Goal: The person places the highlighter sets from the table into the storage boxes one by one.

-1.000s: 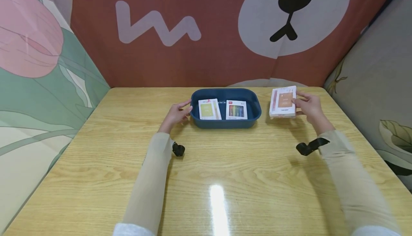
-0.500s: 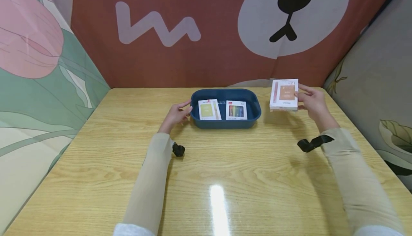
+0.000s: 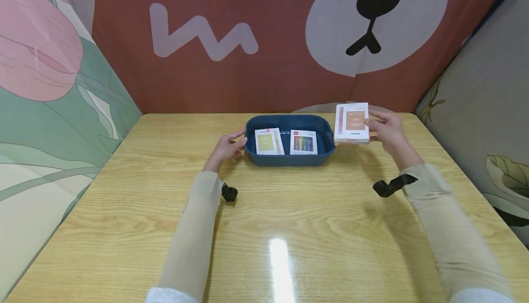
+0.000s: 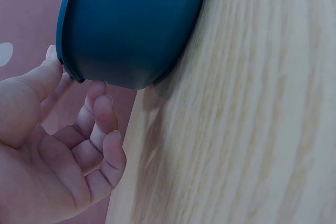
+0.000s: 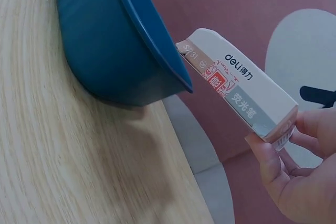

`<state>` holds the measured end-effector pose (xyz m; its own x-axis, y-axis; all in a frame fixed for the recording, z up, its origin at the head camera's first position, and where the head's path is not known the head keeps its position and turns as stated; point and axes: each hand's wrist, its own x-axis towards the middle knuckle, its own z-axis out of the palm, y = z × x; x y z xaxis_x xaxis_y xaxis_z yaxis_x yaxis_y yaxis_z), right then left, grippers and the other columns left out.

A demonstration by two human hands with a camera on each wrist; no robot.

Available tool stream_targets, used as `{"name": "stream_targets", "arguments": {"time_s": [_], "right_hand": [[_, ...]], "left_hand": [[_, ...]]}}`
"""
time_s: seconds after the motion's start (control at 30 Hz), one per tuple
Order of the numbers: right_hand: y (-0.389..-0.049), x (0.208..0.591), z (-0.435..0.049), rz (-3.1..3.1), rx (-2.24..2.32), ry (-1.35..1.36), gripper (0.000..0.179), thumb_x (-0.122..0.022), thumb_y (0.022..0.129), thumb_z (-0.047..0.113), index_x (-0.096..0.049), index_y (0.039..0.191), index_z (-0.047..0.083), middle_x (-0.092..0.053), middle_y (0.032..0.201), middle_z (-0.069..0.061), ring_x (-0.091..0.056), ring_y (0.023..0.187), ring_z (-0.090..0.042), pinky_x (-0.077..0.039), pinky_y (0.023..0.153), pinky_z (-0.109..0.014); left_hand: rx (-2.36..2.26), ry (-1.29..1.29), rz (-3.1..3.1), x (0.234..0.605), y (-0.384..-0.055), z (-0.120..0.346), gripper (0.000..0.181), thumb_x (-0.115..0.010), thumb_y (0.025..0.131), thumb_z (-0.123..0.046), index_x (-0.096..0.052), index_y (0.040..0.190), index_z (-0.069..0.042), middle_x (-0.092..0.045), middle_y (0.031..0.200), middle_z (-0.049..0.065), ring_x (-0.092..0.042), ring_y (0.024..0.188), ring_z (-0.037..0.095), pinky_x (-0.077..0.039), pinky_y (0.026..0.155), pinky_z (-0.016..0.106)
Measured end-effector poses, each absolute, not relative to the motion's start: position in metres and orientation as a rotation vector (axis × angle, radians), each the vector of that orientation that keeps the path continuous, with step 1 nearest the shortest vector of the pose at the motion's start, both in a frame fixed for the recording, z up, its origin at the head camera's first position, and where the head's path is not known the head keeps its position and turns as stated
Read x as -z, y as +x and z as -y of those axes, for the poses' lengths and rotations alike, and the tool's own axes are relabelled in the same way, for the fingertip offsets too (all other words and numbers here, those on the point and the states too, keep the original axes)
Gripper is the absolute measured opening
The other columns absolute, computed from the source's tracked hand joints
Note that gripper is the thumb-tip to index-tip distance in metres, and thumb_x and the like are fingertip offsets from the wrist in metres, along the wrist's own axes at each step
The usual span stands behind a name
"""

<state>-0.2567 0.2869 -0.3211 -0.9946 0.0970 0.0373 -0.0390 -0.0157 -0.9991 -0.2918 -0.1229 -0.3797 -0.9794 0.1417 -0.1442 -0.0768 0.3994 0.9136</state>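
Note:
In the head view, a dark blue plastic bin (image 3: 289,160) stands at the far side of the table. My left hand (image 3: 226,148) holds its left end, thumb and fingertips at the rim, the other fingers curled beneath in the left wrist view. My right hand (image 3: 388,131) grips a white highlighter box (image 3: 351,124) by its right edge, thumb on the front. The box is raised above the table, right beside the bin's right rim. Its orange-pink panel faces up, and its end shows printed lettering in the right wrist view. Inside the bin lean a yellow-panelled box (image 3: 266,142) and a rainbow-striped box (image 3: 303,143).
The wooden table (image 3: 248,220) runs back to a red-brown cloth backdrop (image 3: 231,82) with a printed face. Patterned cloths hang on both sides. A black wrist camera (image 3: 229,193) sits on the left wrist, another camera (image 3: 386,188) on the right.
The highlighter box rose from close over the table, then moved left with my right hand to the bin's right rim. My left hand and the bin stayed put.

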Motion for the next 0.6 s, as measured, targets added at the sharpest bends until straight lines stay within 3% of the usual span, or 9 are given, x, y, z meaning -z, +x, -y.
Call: {"name": "stream_targets", "arguments": {"time_s": [0.6], "right_hand": [[-0.265, 0.33, -0.257, 2.306, -2.058, -0.072, 0.05, -0.053, 0.087, 0.0, -0.033, 0.132, -0.011, -0.058, 0.073, 0.006, -0.058, 0.059, -0.009, -0.047, 0.045, -0.023]], "left_hand": [[-1.637, 0.08, -2.458, 0.382, -0.292, 0.123, 0.043, -0.053, 0.09, -0.03, -0.045, 0.132, -0.027, -0.059, 0.091, 0.022, -0.056, 0.07, 0.03, -0.043, 0.053, 0.029]]}}
